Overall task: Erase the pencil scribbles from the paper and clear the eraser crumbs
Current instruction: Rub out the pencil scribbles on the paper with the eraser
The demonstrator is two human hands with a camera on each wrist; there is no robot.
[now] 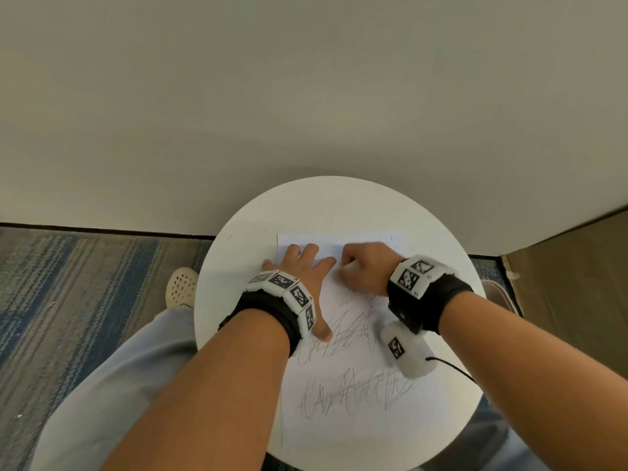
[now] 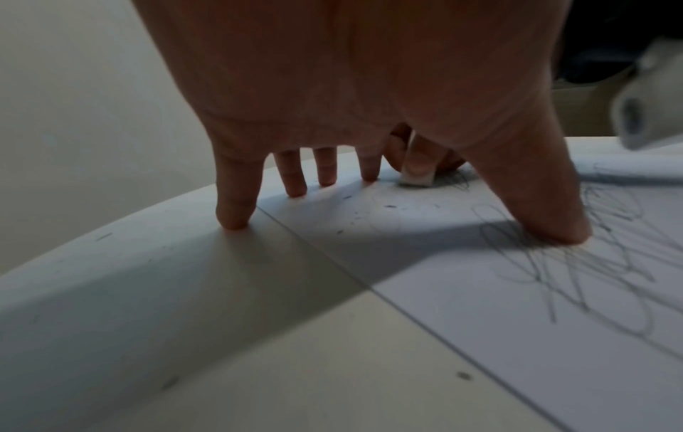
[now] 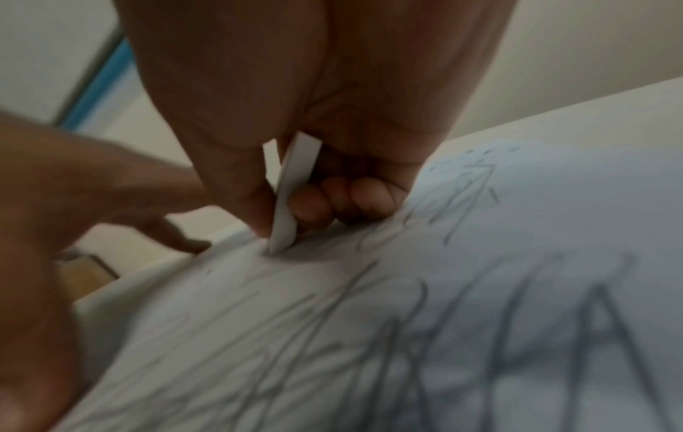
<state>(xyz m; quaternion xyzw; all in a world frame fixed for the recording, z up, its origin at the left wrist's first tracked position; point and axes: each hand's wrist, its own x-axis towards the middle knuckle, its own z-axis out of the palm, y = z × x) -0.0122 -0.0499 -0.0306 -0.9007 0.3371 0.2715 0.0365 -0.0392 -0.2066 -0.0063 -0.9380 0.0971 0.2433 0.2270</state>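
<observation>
- A white sheet of paper (image 1: 360, 423) is laid flat on a round white table (image 1: 231, 232), reaching from the table's middle toward its near edge.
- Pencil scribbles (image 1: 353, 392) are seen in loose bands across the near and middle parts of the paper; the far part looks mostly bare.
- A thin white eraser (image 3: 292, 193) is held upright, its lower edge set on the paper at the far end of the scribbles.
- The eraser is pinched by the right hand (image 1: 365, 266) between the thumb and the curled fingers (image 3: 369, 198), as shown in the right wrist view; the hand is clamped on it.
- The left hand (image 1: 302, 270) is spread flat, fingers apart and straight, pressed down just beside the right hand. Its thumb (image 2: 536, 204) is planted on the scribbles, its little finger (image 2: 235, 204) on the bare table beside the paper's left edge, and the other fingertips on the paper.
- Small dark eraser crumbs (image 2: 388, 206) are scattered on the paper under the left hand, and a few specks lie on the table.
- Black wrist straps with white marker blocks (image 1: 289, 290) are worn on both wrists.
- Beyond the table, a plain wall (image 1: 306, 96), a striped blue-grey carpet (image 1: 85, 283) and a pale shoe (image 1: 181, 287) are visible.
</observation>
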